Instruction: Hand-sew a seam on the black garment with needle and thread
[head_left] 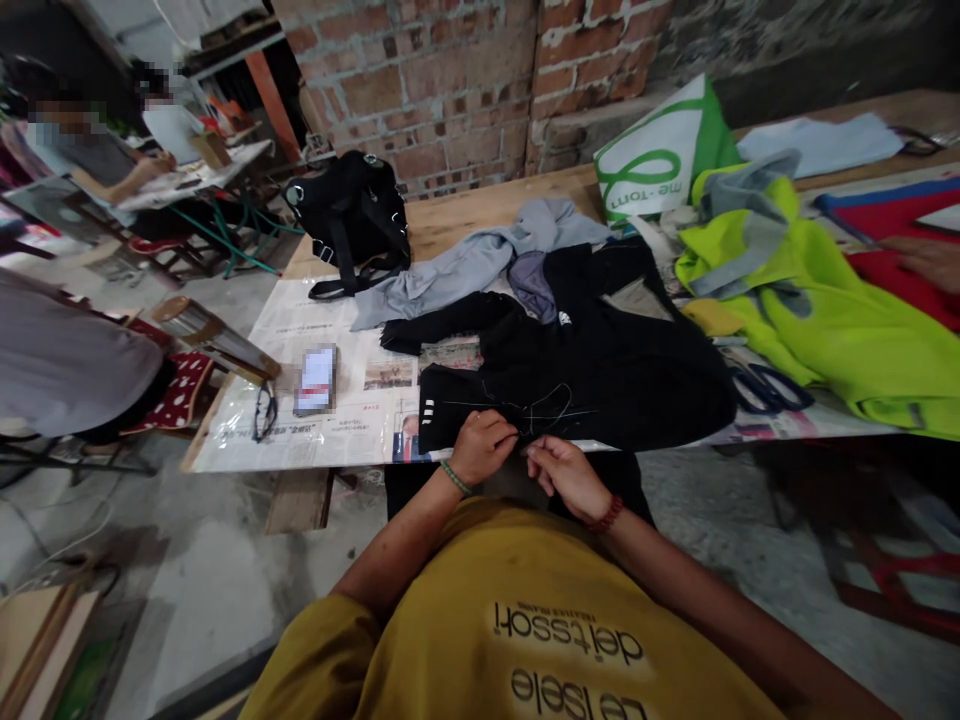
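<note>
A black garment point(600, 370) lies spread at the table's front edge, with loose white thread point(551, 400) looped across it. My left hand point(486, 447) rests at the garment's near edge, fingers closed in a pinch on the black cloth. Just to its right, my right hand point(566, 475) is closed too, thumb and forefinger pressed together near the same edge. Whatever sits between those right fingertips is too small to make out. Dark-handled scissors point(765, 388) lie to the right of the garment.
On the newspaper-covered table point(352, 430) are a phone point(315, 380), glasses point(265, 410), a black bag point(352, 215), grey cloth point(465, 260), a green-white bag point(667, 155) and yellow-green clothing point(832, 310). Another person's hand point(926, 262) is at far right; people sit at left.
</note>
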